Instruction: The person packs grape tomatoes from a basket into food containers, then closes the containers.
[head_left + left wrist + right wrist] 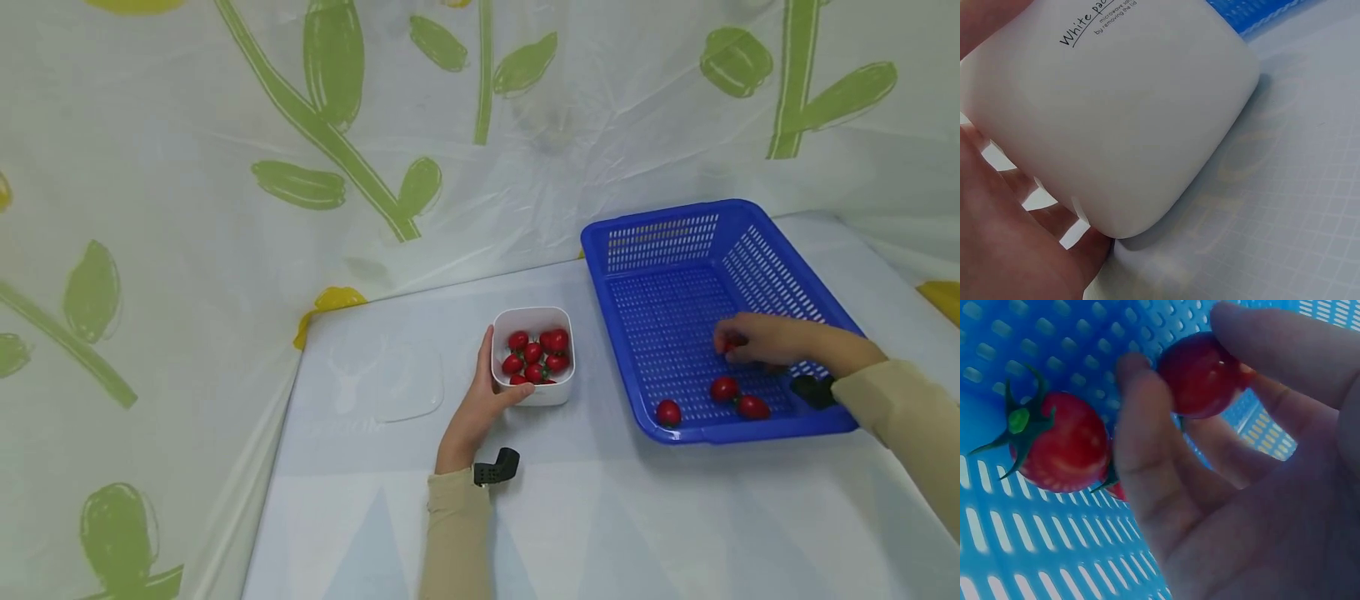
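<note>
My left hand [477, 410] grips a small white square container [545, 397] from its left side, thumb along the front and fingers along the far left wall. Several cherry tomatoes [532, 352] lie inside it. The left wrist view shows the printed wall of the container [1129, 119] close up. My right hand [772, 340] reaches into the blue basket [611, 325]. Between its thumb and fingers it pinches a cherry tomato [1200, 375]. Three more are visible on the basket's near side: one tomato [668, 412] in the corner, another tomato [724, 389] and a third tomato [752, 407] touching.
A clear, flat lid [408, 383] lies on the white table [585, 517] left of the container. Behind the table hangs a white sheet [225, 167] printed with green leaves. The basket's raised rim surrounds my right hand.
</note>
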### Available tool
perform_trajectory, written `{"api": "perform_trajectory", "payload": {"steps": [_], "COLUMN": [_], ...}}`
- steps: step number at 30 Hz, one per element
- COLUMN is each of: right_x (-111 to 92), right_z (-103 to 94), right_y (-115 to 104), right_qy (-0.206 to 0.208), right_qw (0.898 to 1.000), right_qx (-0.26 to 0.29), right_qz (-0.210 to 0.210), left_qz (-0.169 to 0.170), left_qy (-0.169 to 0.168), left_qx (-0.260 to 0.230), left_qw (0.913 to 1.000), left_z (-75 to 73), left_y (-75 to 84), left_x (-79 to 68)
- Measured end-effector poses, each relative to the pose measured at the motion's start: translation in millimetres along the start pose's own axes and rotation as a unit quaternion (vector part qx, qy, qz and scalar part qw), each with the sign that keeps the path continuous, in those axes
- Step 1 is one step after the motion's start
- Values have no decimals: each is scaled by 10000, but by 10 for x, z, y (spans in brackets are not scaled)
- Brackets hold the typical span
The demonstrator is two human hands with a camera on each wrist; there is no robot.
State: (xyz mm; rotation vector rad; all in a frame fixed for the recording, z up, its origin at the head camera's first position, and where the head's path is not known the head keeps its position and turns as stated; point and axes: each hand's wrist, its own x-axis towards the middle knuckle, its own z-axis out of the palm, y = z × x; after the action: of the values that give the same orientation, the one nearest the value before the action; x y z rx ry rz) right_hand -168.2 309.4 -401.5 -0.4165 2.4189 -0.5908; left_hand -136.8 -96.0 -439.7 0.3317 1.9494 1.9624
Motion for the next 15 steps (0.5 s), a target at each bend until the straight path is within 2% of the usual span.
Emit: {"api": "perform_trajectory", "payload": {"steps": [9, 15], "right_x": [-64, -90], "right_z": [-28, -58], "right_y": [-89, -194], "right_qy": [838, 1545], "right_qw": [9954, 9840], "right_qx": [-462, -689], "right_qz": [25, -567], "left_qz": [33, 54], "left_qy": [70, 6], "left_qx": [-91, -100], "left_qw": [9999, 9999], "left_z": [15, 12], "left_y": [-12, -1], "left_x": [1, -2]}}
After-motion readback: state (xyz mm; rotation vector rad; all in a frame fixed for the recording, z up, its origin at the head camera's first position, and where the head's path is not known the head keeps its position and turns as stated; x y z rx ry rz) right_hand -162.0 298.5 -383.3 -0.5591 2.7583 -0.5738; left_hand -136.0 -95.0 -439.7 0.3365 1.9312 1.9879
